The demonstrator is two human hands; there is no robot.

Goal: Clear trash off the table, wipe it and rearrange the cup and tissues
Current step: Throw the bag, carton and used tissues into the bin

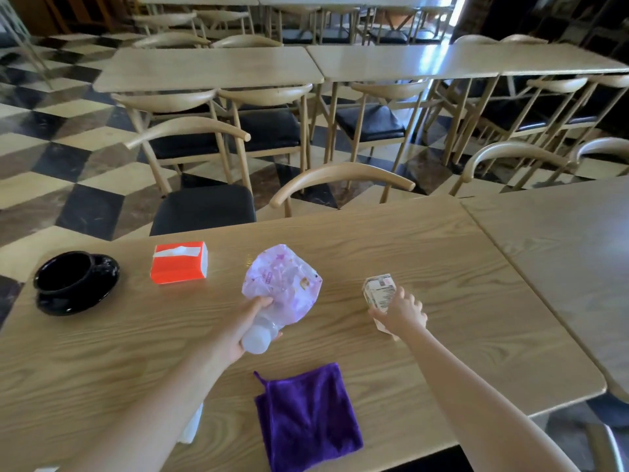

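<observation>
My left hand (243,327) grips a crumpled pink drink pouch (284,284) by its white cap end, just above the wooden table (425,253). My right hand (403,313) closes around a small beige carton (379,292) lying on the table to the right. A black cup (66,272) sits on a black saucer (80,299) at the far left. An orange tissue pack (179,263) lies beside it. A folded purple cloth (306,417) rests near the front edge.
A white crumpled tissue (192,425) peeks out under my left forearm. A second table (561,253) adjoins on the right. Wooden chairs with black seats (204,207) stand along the far edge, above a checkered floor.
</observation>
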